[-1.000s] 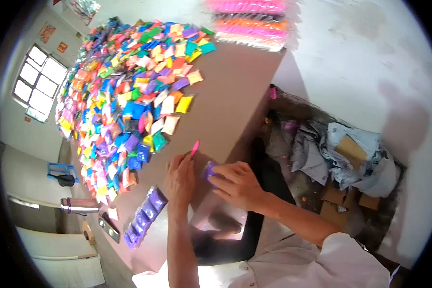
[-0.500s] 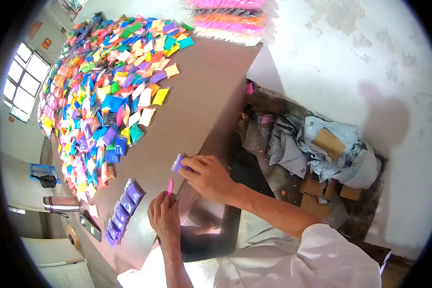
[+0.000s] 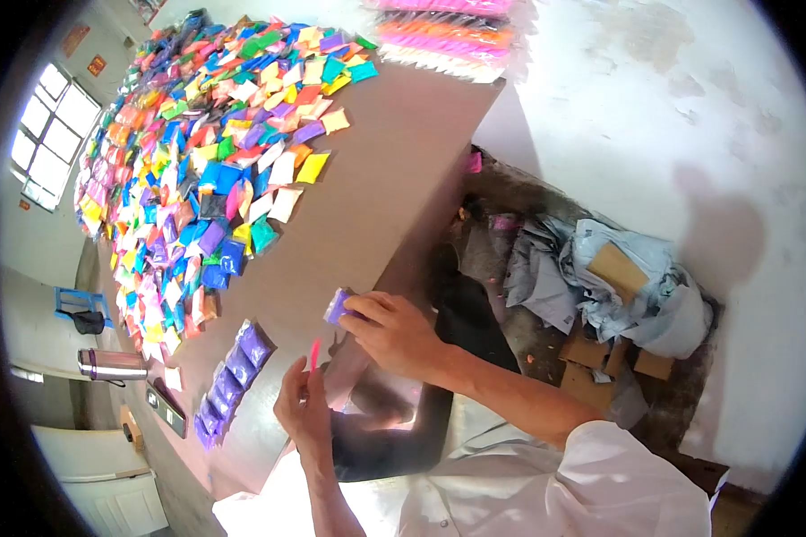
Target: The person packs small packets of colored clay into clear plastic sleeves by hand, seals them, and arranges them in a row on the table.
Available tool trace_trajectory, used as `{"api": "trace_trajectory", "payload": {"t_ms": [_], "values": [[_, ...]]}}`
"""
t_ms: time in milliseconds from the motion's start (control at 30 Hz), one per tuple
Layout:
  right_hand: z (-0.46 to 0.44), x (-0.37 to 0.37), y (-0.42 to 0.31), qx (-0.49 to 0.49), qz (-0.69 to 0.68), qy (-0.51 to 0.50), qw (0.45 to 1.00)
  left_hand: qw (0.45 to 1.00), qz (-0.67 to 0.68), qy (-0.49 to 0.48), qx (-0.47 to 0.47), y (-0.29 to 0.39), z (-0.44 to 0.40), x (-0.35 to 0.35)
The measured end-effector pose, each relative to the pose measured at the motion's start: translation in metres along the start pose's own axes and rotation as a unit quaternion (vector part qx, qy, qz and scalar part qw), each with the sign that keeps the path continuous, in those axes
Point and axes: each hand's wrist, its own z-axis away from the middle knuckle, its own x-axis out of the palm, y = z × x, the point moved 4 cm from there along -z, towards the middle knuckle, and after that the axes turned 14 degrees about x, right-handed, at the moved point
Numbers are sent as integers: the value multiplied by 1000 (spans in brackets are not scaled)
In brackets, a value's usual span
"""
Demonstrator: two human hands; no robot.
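Observation:
My right hand [image 3: 392, 333] is closed on a small purple packet [image 3: 335, 307], pinching it over the table's near edge. Just below and to the left, my left hand [image 3: 303, 401] grips a slim pink stick-like tool [image 3: 314, 355], its tip pointing up. A gap separates the tool from the packet. Left of my left hand, a strip of joined purple packets [image 3: 233, 379] lies on the brown table [image 3: 354, 170]. Fingers hide part of both held things.
A large heap of small coloured packets [image 3: 210, 201] covers the table's far left. Stacked bagged packets [image 3: 443, 40] stand by the wall. A phone [image 3: 166, 407] and a steel flask [image 3: 112, 364] are at the left edge. Grey plastic bags [image 3: 591, 268] and cardboard [image 3: 587, 345] lie on the floor.
The camera view has shifted slightly, moving the table contents a little to the right. My left hand has turned slightly with the pink tool. My right hand keeps the purple packet almost in place.

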Motion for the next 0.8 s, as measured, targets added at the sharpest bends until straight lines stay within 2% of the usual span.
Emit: {"api": "trace_trajectory", "payload": {"t_ms": [67,100,200,300,333,400,500,633,700,800], "values": [[-1,2,-3,-14,-22,4,1000,1000,-3,-22,-16,5,-8,2],[-1,-2,-2,-8,-16,8,1000,998,-42,-22,43,1,-12,2],[-2,-6,-2,3,-29,4,1000,980,-145,-22,132,4,-21,1],[-4,-5,-5,11,-27,0,1000,955,-243,-37,166,4,-25,2],[-4,-5,-5,17,-15,2,1000,954,-246,-37,165,6,-27,4],[-4,-4,-5,18,-24,4,1000,987,-127,15,101,9,-29,8],[-6,-9,-8,14,-34,3,999,990,-80,-14,117,27,-35,27],[-4,-11,-7,22,-31,2,999,984,-85,-25,153,13,-46,45],[-1,-12,-6,21,-27,7,999,983,-130,-27,125,7,-57,42],[-1,-11,-9,22,-17,-3,1000,988,-109,-30,108,2,-72,35]]}}
